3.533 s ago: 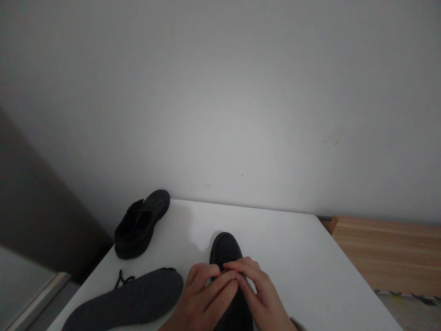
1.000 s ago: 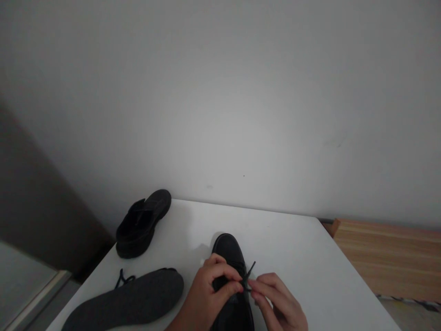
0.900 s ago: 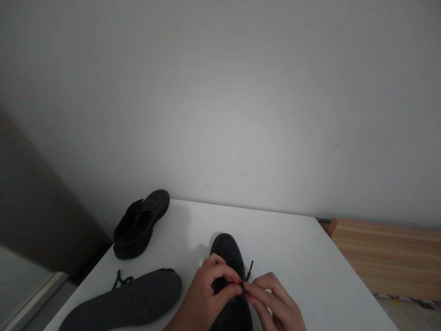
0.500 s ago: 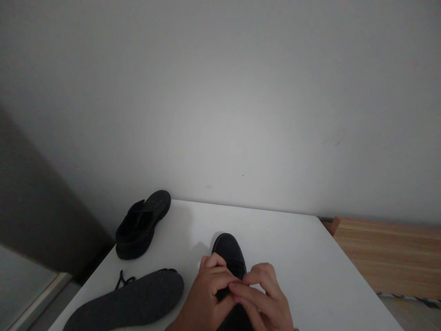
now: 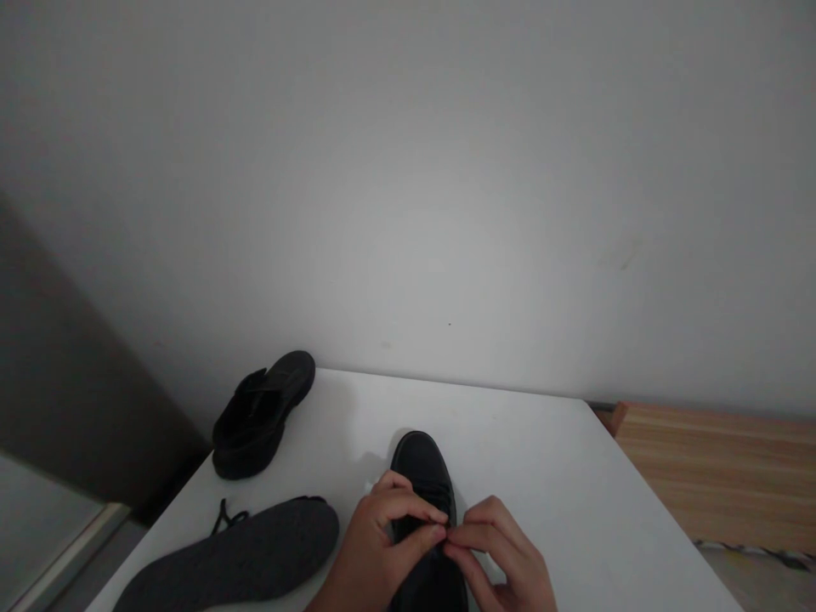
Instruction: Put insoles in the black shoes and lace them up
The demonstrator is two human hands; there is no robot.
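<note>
head view | from wearer's head | faces pale wall (image 5: 446, 212), angled down | white tabletop (image 5: 523, 450) nearer, below

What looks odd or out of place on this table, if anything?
The grey sole at the left: a lace pokes out past its far edge, though laces normally sit on top; whatever lies underneath is hidden. The shoe under the hands shows nothing obviously wrong.

On the table (image 5: 541, 476), sole (image 5: 248, 552) left of near shoe (image 5: 421, 463), far shoe (image 5: 271, 418) behind sole.
</note>
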